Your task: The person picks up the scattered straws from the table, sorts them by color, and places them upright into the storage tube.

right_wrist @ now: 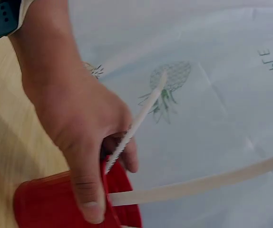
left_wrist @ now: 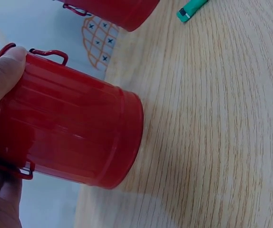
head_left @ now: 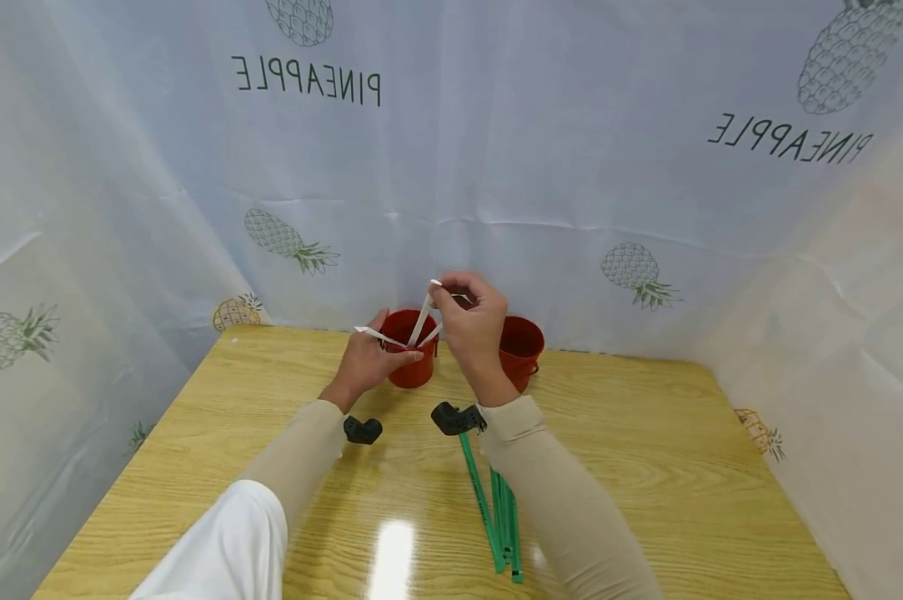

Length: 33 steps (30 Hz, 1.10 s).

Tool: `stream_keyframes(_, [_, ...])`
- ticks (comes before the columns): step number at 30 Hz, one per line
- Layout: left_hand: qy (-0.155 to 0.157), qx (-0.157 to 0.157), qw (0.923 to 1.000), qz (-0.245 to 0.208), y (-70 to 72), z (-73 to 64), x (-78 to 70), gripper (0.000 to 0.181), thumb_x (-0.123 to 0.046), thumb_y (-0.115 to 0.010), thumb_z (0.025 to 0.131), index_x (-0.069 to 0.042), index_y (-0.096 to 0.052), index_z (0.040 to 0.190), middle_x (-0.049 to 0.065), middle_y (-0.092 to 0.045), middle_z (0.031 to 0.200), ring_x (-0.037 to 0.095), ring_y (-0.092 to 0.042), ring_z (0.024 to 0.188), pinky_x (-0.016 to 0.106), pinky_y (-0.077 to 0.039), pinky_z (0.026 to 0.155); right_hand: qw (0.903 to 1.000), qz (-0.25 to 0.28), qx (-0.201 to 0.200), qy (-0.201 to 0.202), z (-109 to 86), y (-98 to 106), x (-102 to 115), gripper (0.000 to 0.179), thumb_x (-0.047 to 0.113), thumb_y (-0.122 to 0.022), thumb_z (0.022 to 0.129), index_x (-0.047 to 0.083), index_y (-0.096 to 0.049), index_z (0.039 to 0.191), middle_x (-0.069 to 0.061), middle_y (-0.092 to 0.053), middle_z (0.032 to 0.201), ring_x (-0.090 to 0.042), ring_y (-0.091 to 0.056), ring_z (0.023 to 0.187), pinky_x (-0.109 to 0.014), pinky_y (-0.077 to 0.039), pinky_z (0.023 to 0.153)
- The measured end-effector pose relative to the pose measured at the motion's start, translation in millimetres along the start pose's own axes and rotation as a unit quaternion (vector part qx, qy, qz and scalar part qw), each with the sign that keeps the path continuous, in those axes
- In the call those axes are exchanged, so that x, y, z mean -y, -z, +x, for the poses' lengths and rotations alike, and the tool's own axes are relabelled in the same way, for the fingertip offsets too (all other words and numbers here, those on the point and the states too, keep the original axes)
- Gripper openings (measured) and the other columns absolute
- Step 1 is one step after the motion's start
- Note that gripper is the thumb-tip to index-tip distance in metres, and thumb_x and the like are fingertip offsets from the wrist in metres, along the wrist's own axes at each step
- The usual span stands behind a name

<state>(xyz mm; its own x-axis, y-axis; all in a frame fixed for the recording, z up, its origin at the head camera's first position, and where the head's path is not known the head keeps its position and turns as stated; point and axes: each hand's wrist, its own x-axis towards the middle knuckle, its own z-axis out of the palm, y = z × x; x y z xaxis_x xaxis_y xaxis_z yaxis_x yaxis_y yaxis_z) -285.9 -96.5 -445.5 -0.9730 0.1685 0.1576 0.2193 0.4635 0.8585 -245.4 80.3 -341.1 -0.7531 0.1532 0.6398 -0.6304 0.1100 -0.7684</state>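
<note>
My left hand (head_left: pixel 368 362) grips the rim of a red metal bucket (head_left: pixel 411 372), thumb across its near side. In the right wrist view that same hand (right_wrist: pixel 82 121) holds the bucket (right_wrist: pixel 46 199), beside a white plastic knife (right_wrist: pixel 120 148) with a toothed edge. My right hand (head_left: pixel 472 321) pinches the top of another slim white plastic knife (head_left: pixel 422 318), whose lower end is in the bucket. A further white piece (head_left: pixel 379 337) leans out over the left hand. The left wrist view shows the bucket's side (left_wrist: pixel 74 118) and its small wire handles.
A second red bucket (head_left: pixel 521 354) stands right of the first, partly behind my right wrist. Several green sticks (head_left: pixel 501 517) lie on the wooden table (head_left: pixel 631 467) beside my right forearm. A white pineapple-print cloth (head_left: pixel 481 158) hangs behind the table.
</note>
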Motion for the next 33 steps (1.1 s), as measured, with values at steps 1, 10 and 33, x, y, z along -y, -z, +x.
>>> stream_keyframes(1, [-0.002, -0.001, 1.0000, -0.001, -0.5, 0.0, -0.1, 0.104, -0.033, -0.086, 0.087, -0.003, -0.025, 0.165, 0.017, -0.053, 0.156, 0.038, -0.053, 0.142, 0.054, -0.050, 0.114, 1.0000, 0.000, 0.000, -0.004, -1.8, 0.7, -2.9, 0.010, 0.003, -0.074, 0.094, -0.007, -0.074, 0.096, -0.025, -0.072, 0.091, -0.041, -0.074, 0.076, -0.029, -0.065, 0.079])
stream_keyframes(10, [-0.010, -0.003, 0.9999, 0.006, -1.8, -1.0, -1.7, 0.103, -0.031, -0.085, 0.088, 0.000, -0.024, 0.165, 0.020, -0.053, 0.156, 0.039, -0.054, 0.140, 0.054, -0.052, 0.112, 0.9982, -0.025, 0.000, -0.055, -23.1, 4.8, -29.7, 0.010, 0.006, -0.075, 0.093, -0.004, -0.076, 0.096, -0.024, -0.073, 0.094, -0.045, -0.072, 0.082, -0.018, -0.061, 0.076])
stream_keyframes(33, [0.037, -0.035, 0.9974, -0.051, -5.0, -37.8, 10.4, 0.111, -0.045, -0.083, 0.088, -0.015, -0.014, 0.169, 0.010, -0.018, 0.176, 0.043, -0.030, 0.158, 0.058, -0.041, 0.120, 0.9319, 0.076, 0.010, -0.354, -75.7, 114.4, -31.9, 0.015, 0.003, -0.069, 0.098, -0.008, -0.067, 0.108, -0.003, -0.077, 0.087, -0.018, -0.075, 0.079, -0.028, -0.065, 0.077])
